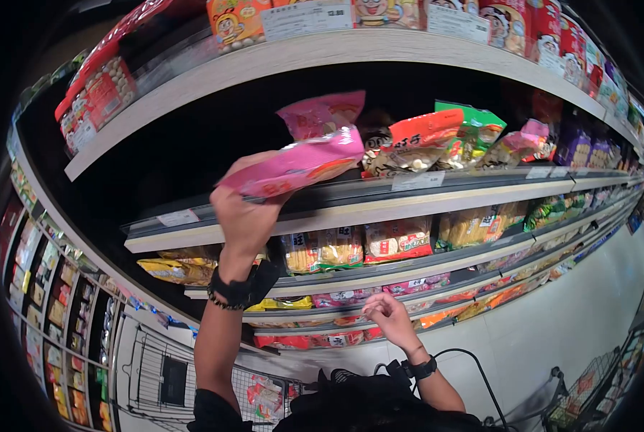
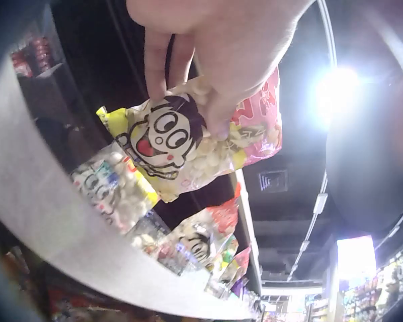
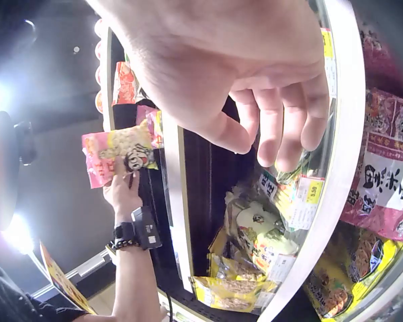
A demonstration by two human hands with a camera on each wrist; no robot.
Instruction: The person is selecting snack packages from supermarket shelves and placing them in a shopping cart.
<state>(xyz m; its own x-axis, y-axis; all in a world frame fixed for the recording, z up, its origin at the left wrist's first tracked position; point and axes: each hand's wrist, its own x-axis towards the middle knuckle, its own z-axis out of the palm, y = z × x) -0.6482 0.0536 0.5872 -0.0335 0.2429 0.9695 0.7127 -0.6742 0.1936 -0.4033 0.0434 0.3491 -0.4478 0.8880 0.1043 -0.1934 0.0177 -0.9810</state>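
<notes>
My left hand (image 1: 246, 219) grips a pink snack bag (image 1: 304, 164) in front of the shelf edge. In the left wrist view the thumb and fingers pinch this bag (image 2: 168, 144), which has a cartoon face and pale round pieces showing through clear plastic. Behind it on the shelf stands another pink bag (image 1: 320, 115). Lower down, my right hand (image 1: 391, 320) hangs with fingers loosely curled and holds nothing. The right wrist view has this hand (image 3: 248, 74) beside a lower shelf, nearest to some bagged snacks (image 3: 258, 225).
To the right on the same shelf stand a red-topped bag (image 1: 423, 140) and a green bag (image 1: 473, 129). An upper shelf board (image 1: 322, 47) runs overhead, with several lower shelves beneath. A shopping cart (image 1: 160, 367) with packages in it stands at the lower left; another cart (image 1: 581, 389) is at the right.
</notes>
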